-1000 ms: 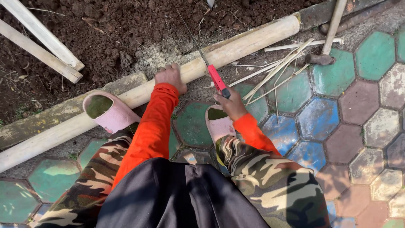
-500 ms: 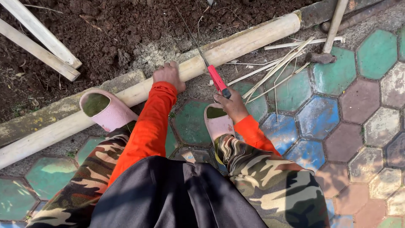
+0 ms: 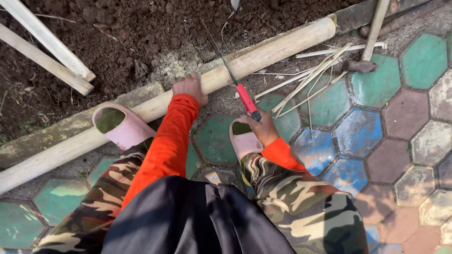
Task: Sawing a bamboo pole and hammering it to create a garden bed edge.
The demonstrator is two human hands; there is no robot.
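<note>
Little is changing since the earlier frame: the saw [image 3: 235,84] is sitting slightly further along its stroke. The left hand [image 3: 190,87] is closing over the pole [image 3: 263,51], pinning it against the kerb [image 3: 61,129]; the right hand [image 3: 259,127] is gripping the saw's red handle. The pole is looking stiff, smooth and liable to roll, so holding near the cut seems best.

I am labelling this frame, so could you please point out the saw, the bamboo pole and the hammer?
saw [image 3: 246,99]: head view, on its red handle.
bamboo pole [image 3: 278,47]: head view, mid-shaft, right of the blade.
hammer [image 3: 359,65]: head view, on its dark head.
</note>
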